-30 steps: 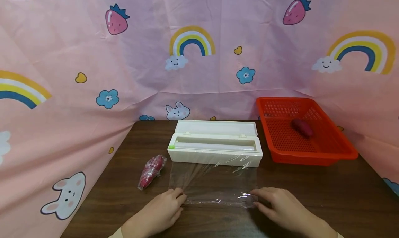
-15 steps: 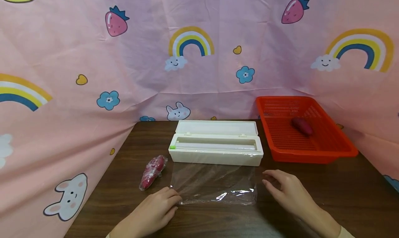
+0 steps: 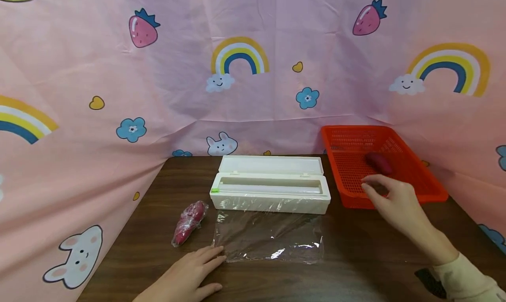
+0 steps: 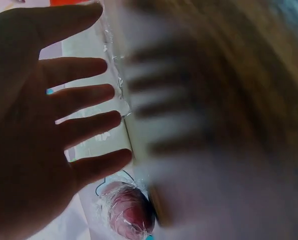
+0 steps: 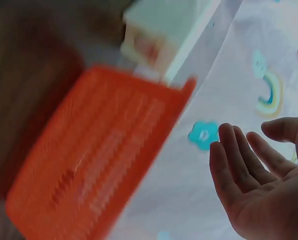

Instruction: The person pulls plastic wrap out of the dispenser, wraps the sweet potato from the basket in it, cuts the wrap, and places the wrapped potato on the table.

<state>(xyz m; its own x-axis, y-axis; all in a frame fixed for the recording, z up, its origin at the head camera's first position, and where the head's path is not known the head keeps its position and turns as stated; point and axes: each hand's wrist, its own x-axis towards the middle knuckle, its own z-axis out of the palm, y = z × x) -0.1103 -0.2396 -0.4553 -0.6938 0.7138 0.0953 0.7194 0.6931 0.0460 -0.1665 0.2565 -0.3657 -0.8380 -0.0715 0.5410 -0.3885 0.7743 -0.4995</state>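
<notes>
A clear sheet of plastic wrap [image 3: 269, 238] lies on the table, drawn out from a white wrap dispenser box [image 3: 270, 204] whose lid stands open. My left hand [image 3: 189, 271] rests at the sheet's near left corner, fingers spread and straight. In the left wrist view those fingers [image 4: 88, 95] show apart, with nothing held. My right hand [image 3: 395, 201] is over the near side of the red basket [image 3: 427, 179], fingers relaxed and holding nothing. Inside the basket lies a purple sweet potato [image 3: 379, 162]. Another sweet potato, wrapped in film [image 3: 189, 223], lies left of the sheet.
A pink patterned cloth [image 3: 253, 95] hangs behind and along both sides of the dark wooden table [image 3: 158, 205]. The open dispenser lid [image 3: 270, 165] leans back near the cloth. A roll of wrap [image 3: 270, 189] sits inside the box.
My right hand has let go of the wrap's right corner and moved up and right to the basket. My left hand has loosened from a grip at the left corner and spread its fingers.
</notes>
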